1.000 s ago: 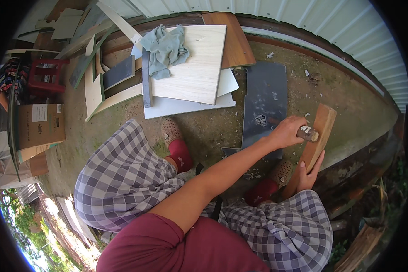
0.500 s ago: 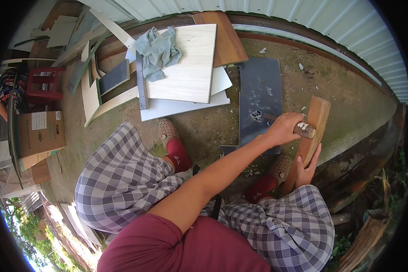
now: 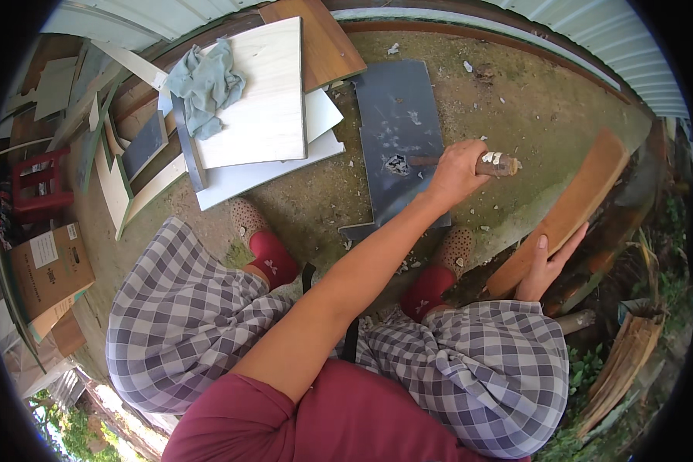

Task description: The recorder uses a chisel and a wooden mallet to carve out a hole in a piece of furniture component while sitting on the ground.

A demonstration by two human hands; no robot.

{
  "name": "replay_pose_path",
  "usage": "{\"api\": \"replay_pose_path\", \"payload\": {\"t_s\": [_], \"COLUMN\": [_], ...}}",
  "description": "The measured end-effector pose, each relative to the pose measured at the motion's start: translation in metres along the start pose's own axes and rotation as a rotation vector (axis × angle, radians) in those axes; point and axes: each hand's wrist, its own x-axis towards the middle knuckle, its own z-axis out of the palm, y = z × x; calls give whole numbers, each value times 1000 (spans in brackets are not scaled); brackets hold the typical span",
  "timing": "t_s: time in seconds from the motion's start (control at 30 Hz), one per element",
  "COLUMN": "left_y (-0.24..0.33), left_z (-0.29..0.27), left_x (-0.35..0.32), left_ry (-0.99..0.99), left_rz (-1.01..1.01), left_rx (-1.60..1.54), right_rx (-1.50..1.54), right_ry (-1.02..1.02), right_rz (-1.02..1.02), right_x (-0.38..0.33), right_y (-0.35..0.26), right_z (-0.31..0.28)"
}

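My left hand reaches out across my lap, shut on a short wooden-handled tool whose end is smeared with white bits. It hovers over the right edge of a dark grey panel lying on the ground. My right hand grips the lower end of a long brown board that leans up and away to the right. Tool and board are apart. I sit with checked trousers and red shoes on the dirt.
Pale boards are stacked at the upper left with a grey-green cloth on top. A red stool and a cardboard box stand at the left. Corrugated metal wall runs along the top. Scrap wood lies at the right.
My left hand has pulled the tool off the brown board, up and to the left. The board now leans further right in my right hand.
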Motion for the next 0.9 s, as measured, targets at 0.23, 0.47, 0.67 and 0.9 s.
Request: {"api": "replay_pose_path", "payload": {"t_s": [0.23,0.47,0.67,0.9], "left_y": [4,4,5,3], "left_z": [1,-3,-5,-6], "left_x": [-4,-3,0,-14], "left_ry": [13,32,30,-12], "left_rz": [31,11,27,93], "left_rx": [5,-49,-29,-55], "right_rx": [-341,200,-172,18], "right_ry": [-332,-109,-286,-107], "right_rz": [-34,-135,-89,-42], "right_x": [-17,-9,-21,-21], "right_y": [26,0,16,32], "right_z": [20,10,24,16]}}
